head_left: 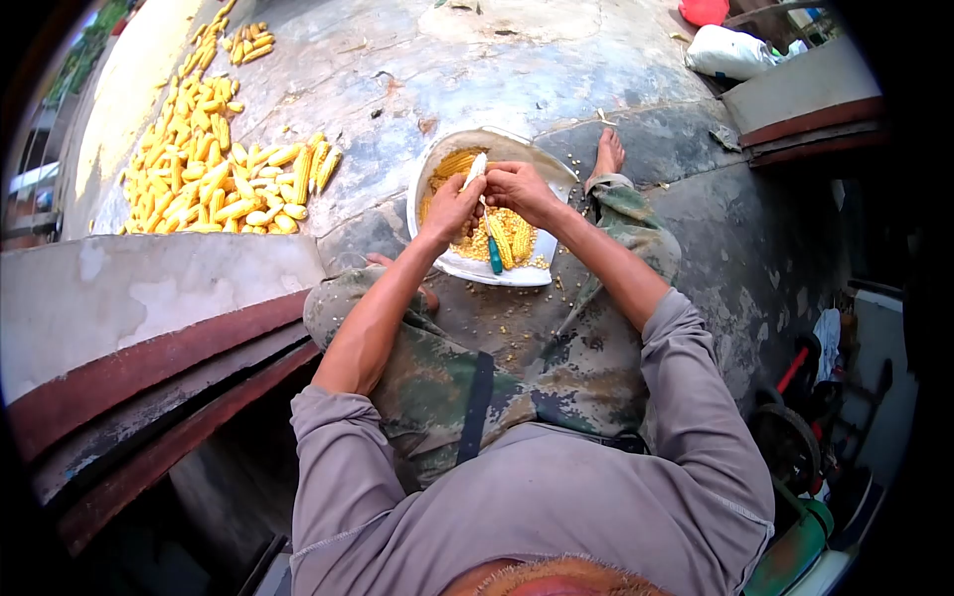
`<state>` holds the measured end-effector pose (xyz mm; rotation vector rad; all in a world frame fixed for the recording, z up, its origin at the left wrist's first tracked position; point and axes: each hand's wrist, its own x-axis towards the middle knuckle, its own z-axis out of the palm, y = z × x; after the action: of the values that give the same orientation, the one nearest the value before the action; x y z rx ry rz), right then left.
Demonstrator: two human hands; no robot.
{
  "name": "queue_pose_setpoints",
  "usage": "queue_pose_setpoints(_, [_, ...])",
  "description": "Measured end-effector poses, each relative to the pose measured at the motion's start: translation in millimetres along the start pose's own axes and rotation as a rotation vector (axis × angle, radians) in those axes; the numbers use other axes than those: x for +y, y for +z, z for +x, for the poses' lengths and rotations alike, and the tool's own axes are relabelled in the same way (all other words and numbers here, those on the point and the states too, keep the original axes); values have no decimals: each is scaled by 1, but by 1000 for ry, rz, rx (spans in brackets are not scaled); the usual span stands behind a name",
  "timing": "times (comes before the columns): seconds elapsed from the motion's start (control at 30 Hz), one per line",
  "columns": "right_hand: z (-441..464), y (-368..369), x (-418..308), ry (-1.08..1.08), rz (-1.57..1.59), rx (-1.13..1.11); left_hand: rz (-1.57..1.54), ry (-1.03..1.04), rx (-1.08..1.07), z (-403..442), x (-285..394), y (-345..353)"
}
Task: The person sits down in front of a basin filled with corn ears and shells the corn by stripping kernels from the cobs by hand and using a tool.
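Observation:
Over the white basin [421,206], my left hand [454,209] is closed around a corn cob [477,169] whose upper end looks pale and bare. My right hand [522,192] meets it from the right, fingers pinched against the same cob. Just below the hands is a screwdriver with a green handle [494,256]; its thin shaft points up toward my fingers, and I cannot tell whether they touch it. Loose yellow kernels [467,246] and several ears of corn [520,239] lie in the basin.
A large pile of corn ears [204,169] spreads on the concrete floor at the left, by a low wall [149,278]. Kernels are scattered around the basin. A white sack [730,52] and a red object [704,11] are at the far right. Machinery [790,437] stands at the lower right.

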<state>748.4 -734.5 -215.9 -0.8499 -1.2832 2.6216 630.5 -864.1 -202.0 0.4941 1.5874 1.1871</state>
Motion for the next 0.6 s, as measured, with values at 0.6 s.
queue_pose_setpoints(0.6, [4,-4,1,-32,-130,5,-26,8,50,2,-1,1])
